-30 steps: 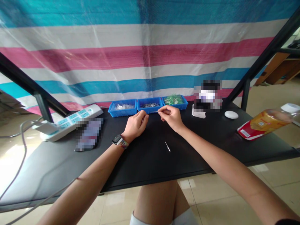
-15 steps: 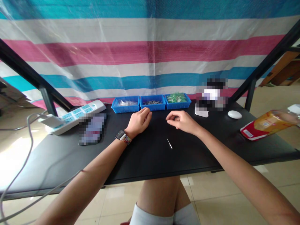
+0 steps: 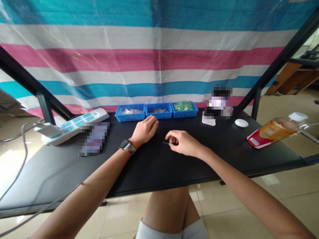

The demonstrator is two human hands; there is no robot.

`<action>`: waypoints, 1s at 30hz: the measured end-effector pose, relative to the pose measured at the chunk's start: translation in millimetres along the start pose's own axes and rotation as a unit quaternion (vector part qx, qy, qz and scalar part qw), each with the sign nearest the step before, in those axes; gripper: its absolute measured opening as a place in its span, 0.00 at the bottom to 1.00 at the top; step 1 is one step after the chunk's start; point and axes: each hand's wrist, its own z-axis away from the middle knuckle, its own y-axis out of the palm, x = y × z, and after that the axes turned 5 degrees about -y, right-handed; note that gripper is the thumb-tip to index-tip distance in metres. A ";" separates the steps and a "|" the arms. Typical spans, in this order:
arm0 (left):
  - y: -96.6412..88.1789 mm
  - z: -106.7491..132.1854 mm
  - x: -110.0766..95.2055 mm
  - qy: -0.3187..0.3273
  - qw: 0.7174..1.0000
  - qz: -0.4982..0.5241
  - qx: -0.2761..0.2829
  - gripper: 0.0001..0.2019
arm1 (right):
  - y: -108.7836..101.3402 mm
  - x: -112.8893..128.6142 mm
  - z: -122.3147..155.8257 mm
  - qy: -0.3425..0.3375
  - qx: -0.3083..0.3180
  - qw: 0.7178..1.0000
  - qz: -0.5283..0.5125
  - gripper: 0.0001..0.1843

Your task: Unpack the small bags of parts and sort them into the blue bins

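My right hand is closed above the black table, thumb and fingers pinched. A thin metal blind rivet is held in it; its slender pin sticks out to the left, and the fingers hide the rest. My left hand, with a watch on the wrist, is curled in front of the middle blue box. Its fingertips are turned away, so whatever they hold is hidden. Thin metal pieces lie in the middle blue box.
The left blue box holds clear plastic pieces, and the right blue box green packets. A power strip and a blurred flat item lie left. Rightward are a white oval object and a tilted drink bottle.
My right hand has come down and leftward and taken the rivet off the table. My left hand stays curled in nearly the same place. The view has shifted slightly.
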 end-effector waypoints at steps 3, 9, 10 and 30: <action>2.9 -1.5 3.2 -0.066 0.984 0.166 0.024 0.14 | 0.1 -30.3 -35.1 -0.019 -0.059 0.985 -0.162 0.09; 10.6 -5.2 7.7 -0.131 0.950 0.282 0.035 0.15 | 11.6 -67.3 -73.2 0.001 -0.113 0.948 -0.296 0.17; 11.6 -5.4 8.1 -0.130 0.952 0.273 0.038 0.14 | 13.8 -69.2 -72.7 0.010 -0.125 0.943 -0.308 0.18; 10.1 -6.4 5.4 -0.155 0.955 0.245 0.061 0.23 | 18.4 -64.9 -58.4 0.050 -0.212 0.921 -0.323 0.27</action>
